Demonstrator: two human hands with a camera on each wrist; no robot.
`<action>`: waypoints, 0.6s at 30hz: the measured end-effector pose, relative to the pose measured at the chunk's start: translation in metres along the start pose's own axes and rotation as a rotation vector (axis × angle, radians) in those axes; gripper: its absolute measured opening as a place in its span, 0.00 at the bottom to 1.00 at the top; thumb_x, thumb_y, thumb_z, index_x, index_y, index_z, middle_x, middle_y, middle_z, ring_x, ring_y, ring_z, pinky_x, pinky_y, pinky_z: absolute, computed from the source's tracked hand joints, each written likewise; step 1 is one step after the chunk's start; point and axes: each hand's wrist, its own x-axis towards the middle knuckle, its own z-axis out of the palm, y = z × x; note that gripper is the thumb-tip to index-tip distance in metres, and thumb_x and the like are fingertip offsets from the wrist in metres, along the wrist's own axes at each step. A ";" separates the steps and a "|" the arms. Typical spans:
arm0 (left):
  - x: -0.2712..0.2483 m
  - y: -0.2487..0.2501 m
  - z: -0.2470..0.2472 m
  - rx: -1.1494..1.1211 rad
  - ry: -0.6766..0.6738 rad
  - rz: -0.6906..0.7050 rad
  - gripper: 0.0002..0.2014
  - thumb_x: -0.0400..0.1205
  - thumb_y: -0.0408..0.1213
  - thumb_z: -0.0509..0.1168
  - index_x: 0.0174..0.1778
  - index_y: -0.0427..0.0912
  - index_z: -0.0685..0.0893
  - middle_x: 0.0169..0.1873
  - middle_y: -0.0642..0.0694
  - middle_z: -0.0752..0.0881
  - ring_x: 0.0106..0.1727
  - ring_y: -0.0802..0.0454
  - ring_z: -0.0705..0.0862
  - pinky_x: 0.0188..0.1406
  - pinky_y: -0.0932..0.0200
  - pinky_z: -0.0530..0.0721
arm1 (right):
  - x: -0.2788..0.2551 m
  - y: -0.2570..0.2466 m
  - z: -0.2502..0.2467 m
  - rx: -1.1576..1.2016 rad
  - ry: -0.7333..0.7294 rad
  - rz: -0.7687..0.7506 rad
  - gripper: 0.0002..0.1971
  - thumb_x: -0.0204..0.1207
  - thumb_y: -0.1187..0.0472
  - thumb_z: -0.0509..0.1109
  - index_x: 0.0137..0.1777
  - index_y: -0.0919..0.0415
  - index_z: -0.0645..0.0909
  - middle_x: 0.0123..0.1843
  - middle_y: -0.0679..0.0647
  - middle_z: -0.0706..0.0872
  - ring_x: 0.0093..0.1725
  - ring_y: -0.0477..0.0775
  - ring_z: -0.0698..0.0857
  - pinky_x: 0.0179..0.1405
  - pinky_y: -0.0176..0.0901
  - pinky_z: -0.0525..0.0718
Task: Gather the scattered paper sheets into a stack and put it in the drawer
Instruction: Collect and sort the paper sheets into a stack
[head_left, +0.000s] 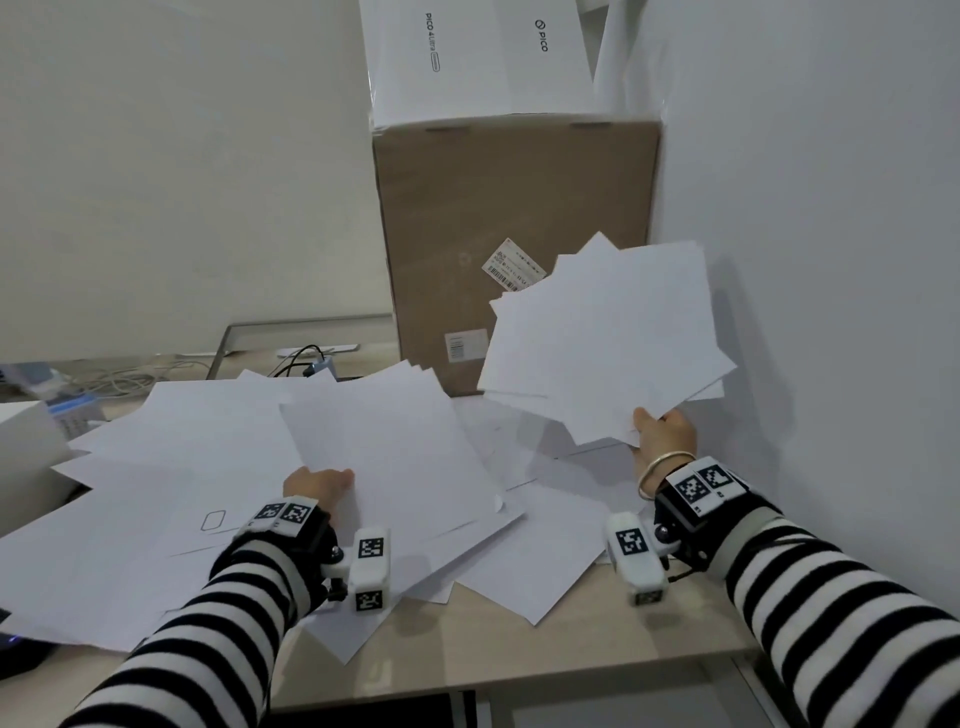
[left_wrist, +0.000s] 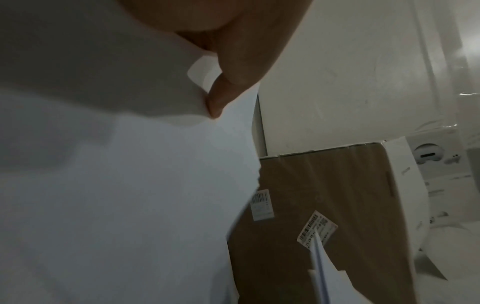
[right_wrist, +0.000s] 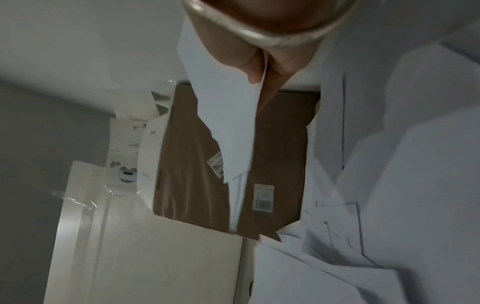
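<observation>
Many white paper sheets (head_left: 171, 467) lie scattered over the wooden desk (head_left: 597, 644). My right hand (head_left: 662, 428) holds up a fanned bunch of sheets (head_left: 608, 338) by its lower edge, above the desk's right side; in the right wrist view the fingers (right_wrist: 253, 67) pinch that bunch (right_wrist: 231, 131). My left hand (head_left: 319, 483) pinches the near edge of a single sheet (head_left: 389, 452), lifted and tilted over the pile. The left wrist view shows the thumb (left_wrist: 221, 98) on this sheet (left_wrist: 130, 195). No drawer is visible.
A tall brown cardboard box (head_left: 509, 228) stands at the back against the wall, with white PICO boxes (head_left: 467, 57) on top. Cables and a metal stand (head_left: 306, 353) sit behind the papers. A white box (head_left: 26, 457) is at the left edge.
</observation>
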 end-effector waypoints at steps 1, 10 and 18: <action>0.000 0.000 -0.001 0.001 0.007 0.013 0.22 0.78 0.33 0.69 0.65 0.27 0.77 0.61 0.30 0.83 0.61 0.32 0.82 0.61 0.48 0.81 | -0.002 -0.003 0.000 0.024 -0.006 0.010 0.07 0.74 0.67 0.67 0.35 0.65 0.77 0.34 0.56 0.81 0.42 0.58 0.82 0.46 0.56 0.83; 0.014 0.007 0.031 -0.150 -0.183 0.108 0.17 0.80 0.30 0.60 0.64 0.30 0.76 0.59 0.29 0.83 0.57 0.31 0.83 0.63 0.35 0.80 | -0.042 0.010 0.029 -0.066 -0.204 0.106 0.11 0.76 0.70 0.67 0.31 0.62 0.77 0.45 0.70 0.86 0.44 0.64 0.85 0.49 0.63 0.85; -0.021 0.003 0.035 -0.141 -0.317 0.068 0.14 0.87 0.31 0.52 0.65 0.33 0.74 0.57 0.36 0.81 0.58 0.38 0.80 0.65 0.40 0.77 | -0.042 0.055 0.035 -0.306 -0.322 0.219 0.11 0.76 0.65 0.67 0.32 0.64 0.79 0.42 0.67 0.86 0.47 0.69 0.86 0.57 0.66 0.84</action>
